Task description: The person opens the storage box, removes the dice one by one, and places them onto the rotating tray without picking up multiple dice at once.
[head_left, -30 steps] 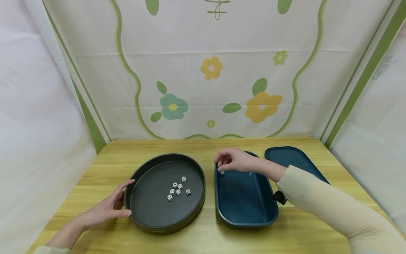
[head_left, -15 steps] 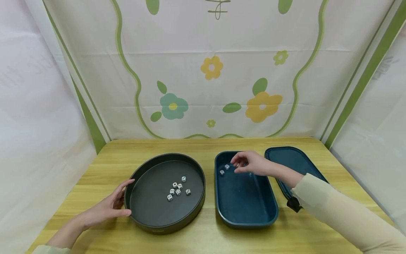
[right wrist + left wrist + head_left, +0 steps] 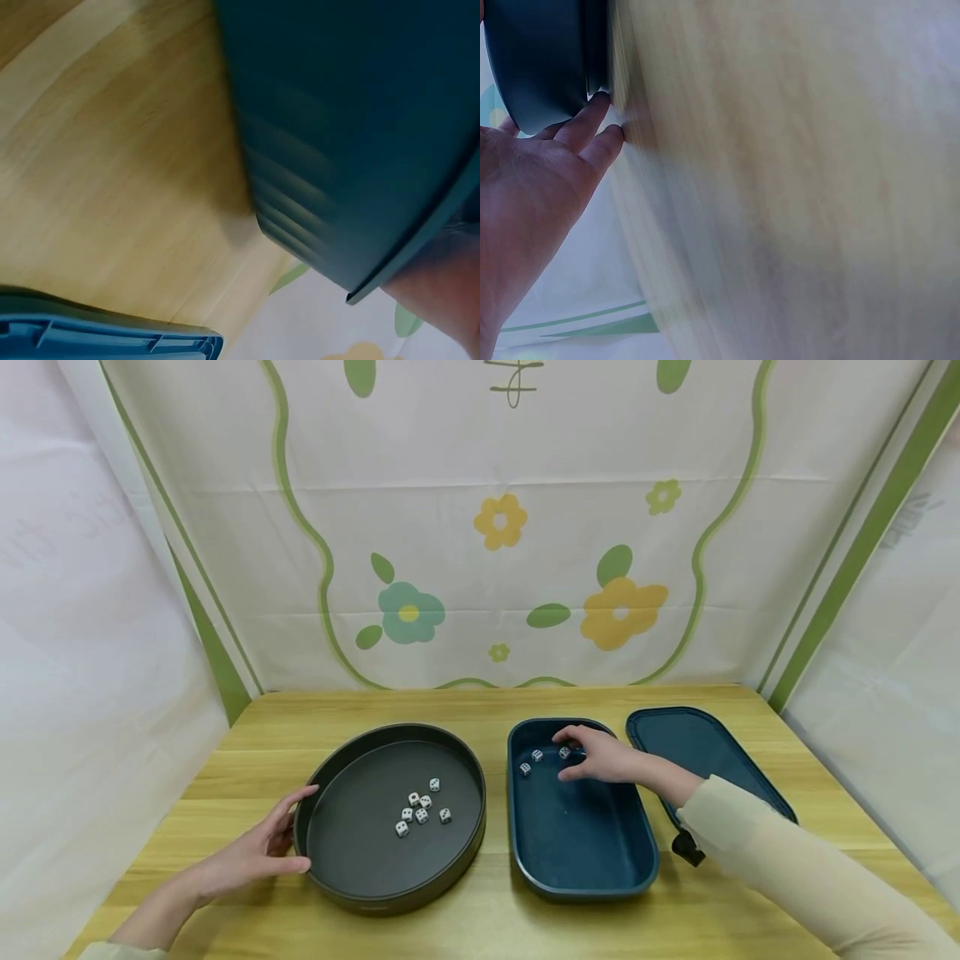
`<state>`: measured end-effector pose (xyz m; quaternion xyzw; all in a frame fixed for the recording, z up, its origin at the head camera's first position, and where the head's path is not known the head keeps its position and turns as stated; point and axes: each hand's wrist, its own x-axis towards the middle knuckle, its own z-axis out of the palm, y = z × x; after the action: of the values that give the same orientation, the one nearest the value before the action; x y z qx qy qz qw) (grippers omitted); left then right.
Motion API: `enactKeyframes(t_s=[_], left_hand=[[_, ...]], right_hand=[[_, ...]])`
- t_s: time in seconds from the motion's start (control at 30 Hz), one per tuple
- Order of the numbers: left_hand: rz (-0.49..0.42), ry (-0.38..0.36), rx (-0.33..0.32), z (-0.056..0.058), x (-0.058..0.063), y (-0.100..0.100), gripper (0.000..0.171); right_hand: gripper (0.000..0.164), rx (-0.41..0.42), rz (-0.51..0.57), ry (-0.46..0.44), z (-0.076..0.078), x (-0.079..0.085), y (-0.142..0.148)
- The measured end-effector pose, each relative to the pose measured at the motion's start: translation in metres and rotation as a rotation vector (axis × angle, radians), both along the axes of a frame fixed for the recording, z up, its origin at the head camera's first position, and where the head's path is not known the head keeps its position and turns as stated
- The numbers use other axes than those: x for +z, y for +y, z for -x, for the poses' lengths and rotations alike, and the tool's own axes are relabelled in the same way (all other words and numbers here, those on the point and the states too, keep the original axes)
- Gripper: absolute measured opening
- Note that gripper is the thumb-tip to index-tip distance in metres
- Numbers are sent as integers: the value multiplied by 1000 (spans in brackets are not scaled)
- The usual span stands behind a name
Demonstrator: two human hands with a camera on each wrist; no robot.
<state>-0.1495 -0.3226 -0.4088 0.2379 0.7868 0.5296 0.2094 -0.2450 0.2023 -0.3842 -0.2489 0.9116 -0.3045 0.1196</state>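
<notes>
My left hand (image 3: 243, 856) rests against the left side of a round dark pan (image 3: 352, 868), thumb and index finger spread apart at its wall. In the left wrist view its straight fingers (image 3: 585, 127) touch the pan's outer wall. Several white dice (image 3: 422, 816) lie loose on the pan's floor. My right hand (image 3: 600, 756) reaches into the back of a dark blue rectangular box (image 3: 577, 843), thumb and fingers apart. A die (image 3: 564, 752) lies between its fingertips, and two more dice (image 3: 537, 756) sit to the left. The right wrist view shows mostly the box's outer wall (image 3: 330, 150).
A flat dark blue lid (image 3: 697, 747) lies right of the box, partly behind the right forearm. A small black object (image 3: 687, 847) shows under the right sleeve. Pan, box and lid stand on a wooden table (image 3: 487, 927), with a flowered cloth (image 3: 465, 568) behind.
My right hand has moved rightward from the box's left wall, and its thumb and fingers have spread, with more dice showing in the box. My left hand and the pan have stayed put.
</notes>
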Motion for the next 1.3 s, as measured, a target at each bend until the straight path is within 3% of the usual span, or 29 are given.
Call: enactKeyframes(t_s=[0.23,0.47,0.73,1.0,1.3], left_hand=[[-6,-7,2,0,-1,0,85],[2,-23,20,0,0,1,85],[7,-11,14,-1,0,1,85],[11,-12,21,-1,0,1,86],[13,-19,25,0,-1,0,86]], right_hand=[[59,-11,-67,-21,3,-3,-6],[54,11,-41,-59,3,-7,-8],[41,87,32,-80,4,-16,-10],[28,162,38,-56,5,-21,-12],[14,181,41,-21,4,-27,-15]])
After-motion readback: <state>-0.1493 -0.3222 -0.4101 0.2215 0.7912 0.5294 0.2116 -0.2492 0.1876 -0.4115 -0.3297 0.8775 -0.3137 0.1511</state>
